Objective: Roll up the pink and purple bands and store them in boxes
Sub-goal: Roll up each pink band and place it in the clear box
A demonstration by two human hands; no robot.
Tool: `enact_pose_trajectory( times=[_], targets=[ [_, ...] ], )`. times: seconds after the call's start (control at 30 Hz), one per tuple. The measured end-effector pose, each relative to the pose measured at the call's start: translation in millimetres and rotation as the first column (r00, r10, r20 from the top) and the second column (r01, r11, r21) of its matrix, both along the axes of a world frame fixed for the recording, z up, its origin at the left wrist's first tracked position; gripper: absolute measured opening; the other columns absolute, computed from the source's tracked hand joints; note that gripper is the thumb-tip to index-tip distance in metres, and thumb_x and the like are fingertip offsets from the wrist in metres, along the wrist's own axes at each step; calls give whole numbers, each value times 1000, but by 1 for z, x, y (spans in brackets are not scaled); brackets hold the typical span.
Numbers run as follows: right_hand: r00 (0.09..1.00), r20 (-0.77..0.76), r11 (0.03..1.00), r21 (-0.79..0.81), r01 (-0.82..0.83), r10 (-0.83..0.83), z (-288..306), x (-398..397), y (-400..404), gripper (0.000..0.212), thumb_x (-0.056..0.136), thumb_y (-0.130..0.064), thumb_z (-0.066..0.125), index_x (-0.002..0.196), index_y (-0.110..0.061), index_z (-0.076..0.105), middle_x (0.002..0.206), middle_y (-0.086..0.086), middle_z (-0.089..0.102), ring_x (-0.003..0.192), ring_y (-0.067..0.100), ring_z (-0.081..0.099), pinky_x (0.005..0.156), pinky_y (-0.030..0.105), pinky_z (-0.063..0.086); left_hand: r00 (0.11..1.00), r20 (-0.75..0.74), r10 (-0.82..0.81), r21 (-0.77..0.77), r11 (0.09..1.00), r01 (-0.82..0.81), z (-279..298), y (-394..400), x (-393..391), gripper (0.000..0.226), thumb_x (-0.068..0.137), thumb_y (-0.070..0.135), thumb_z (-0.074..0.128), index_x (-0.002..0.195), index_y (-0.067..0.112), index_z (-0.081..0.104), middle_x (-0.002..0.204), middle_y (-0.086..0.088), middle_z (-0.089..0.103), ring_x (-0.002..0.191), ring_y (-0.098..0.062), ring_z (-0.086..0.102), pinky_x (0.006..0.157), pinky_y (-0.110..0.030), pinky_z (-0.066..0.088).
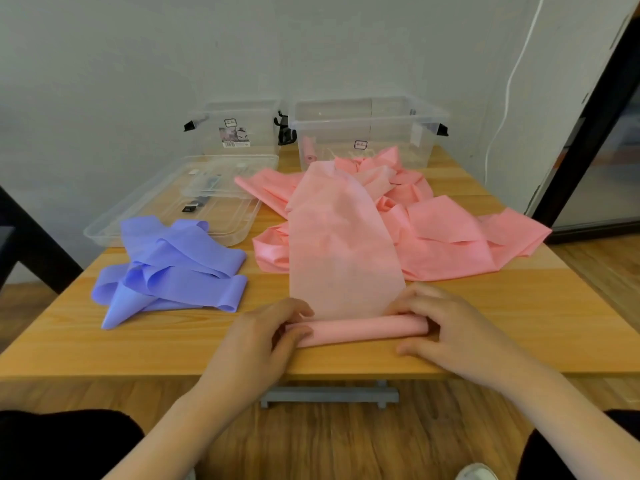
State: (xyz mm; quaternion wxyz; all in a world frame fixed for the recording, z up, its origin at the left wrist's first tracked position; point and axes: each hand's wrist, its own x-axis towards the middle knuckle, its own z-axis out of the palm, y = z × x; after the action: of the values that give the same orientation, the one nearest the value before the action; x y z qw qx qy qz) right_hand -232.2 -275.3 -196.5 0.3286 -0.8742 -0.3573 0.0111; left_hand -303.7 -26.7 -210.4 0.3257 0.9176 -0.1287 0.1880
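Rolling is in hand: the left hand [263, 336] and right hand [446, 332] each curl their fingers [299, 332] round an end of the pink band [360, 329] roll, lying between them on the bench [173, 344]. Next calls for even turns away from the fingers, gathering the loose tail.

Left hand [263, 336] and right hand [441, 327] grip the ends of a half-rolled pink band [346, 237] on the table [173, 337].

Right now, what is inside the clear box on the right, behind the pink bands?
Inside the right clear box one small pink roll stands at its left end. The loose pink bands cover its lower front, so the rest of its floor is hidden.
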Motion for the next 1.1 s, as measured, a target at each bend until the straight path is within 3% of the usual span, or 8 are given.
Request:
enact_pose_trajectory(
  times=[0.17, 0.27, 0.33, 0.47, 0.63, 0.77, 0.9, 1.1],
  targets=[
    [996, 62, 995, 73, 63, -68, 0, 2, -1, 32, 83, -14, 65, 77, -42, 52, 81, -21, 60, 86, -6, 53, 69, 7, 36, 996, -29, -81, 122, 989, 84, -2, -1, 0, 34, 77, 48, 56, 93, 20, 69, 91, 19, 56, 88, 7, 47, 79, -1, 34],
    [1000, 24, 997, 78, 16, -18, 2, 2, 1, 15, 77, -31, 66, 82, -42, 56, 88, -20, 60, 90, -4, 53, 76, 7, 37, 999, -26, -30, 71, 997, 32, -2, -3, -1, 32, 82, 43, 48, 94, 21, 68, 84, 20, 59, 83, 13, 50, 72, 1, 35],
    [1000, 11, 999, 28, -27, 26, 2, 2, 1, 26, 66, -42, 71, 87, -42, 56, 94, -22, 56, 94, -4, 52, 80, 7, 36, 1000, -28, -6, 34, 999, 7, -1, -3, -2, 27, 83, 42, 45, 96, 28, 64, 84, 20, 62, 85, 12, 53, 70, 1, 36],
    [998, 58, 998, 47, 30, -32, 1, 3, -1, 31, 75, -18, 73, 78, -41, 53, 84, -21, 60, 87, -7, 52, 70, 6, 35, 996, -43, -77, 84, 993, 80, -2, -3, -2, 25, 79, 47, 55, 94, 29, 62, 92, 22, 55, 88, 7, 50, 76, -4, 36],
    [999, 49, 999, 48, 6, -8, -1, 5, -1, 6, 82, -26, 63, 85, -31, 65, 89, -18, 60, 91, -4, 52, 76, 6, 35, 999, -11, -42, 78, 996, 43, -3, -5, 0, 34, 81, 45, 49, 90, 19, 69, 83, 19, 55, 80, 9, 48, 73, 0, 34],
    [1000, 15, 1000, 3, 7, -7, 1, 4, -2, 32, 71, -23, 77, 88, -43, 58, 94, -23, 57, 97, -6, 50, 79, 5, 35, 1000, -3, 26, 15, 1000, -26, 0, -6, -2, 27, 82, 40, 44, 96, 28, 64, 84, 27, 56, 84, 18, 50, 72, 3, 34],
    [996, 13, 995, 33, 89, -90, 4, 1, -3, 30, 79, -15, 69, 77, -41, 54, 82, -22, 62, 86, -8, 53, 69, 6, 36, 1000, -25, 13, 118, 993, -10, -3, -6, -1, 38, 81, 47, 52, 107, 24, 67, 110, 16, 54, 100, 7, 46, 86, 2, 30],
    [957, -253, 921, 318, 223, -144, 3, -11, 12, 25, 94, -22, 45, 100, -46, 49, 111, -31, 51, 100, -24, 43, 80, -3, 31, 983, -170, 62, 2, 998, -62, 3, -27, -9, 58, 91, 31, 53, 130, 46, 14, 132, 25, 25, 119, 12, 24, 97, 2, 15]
  ],
)
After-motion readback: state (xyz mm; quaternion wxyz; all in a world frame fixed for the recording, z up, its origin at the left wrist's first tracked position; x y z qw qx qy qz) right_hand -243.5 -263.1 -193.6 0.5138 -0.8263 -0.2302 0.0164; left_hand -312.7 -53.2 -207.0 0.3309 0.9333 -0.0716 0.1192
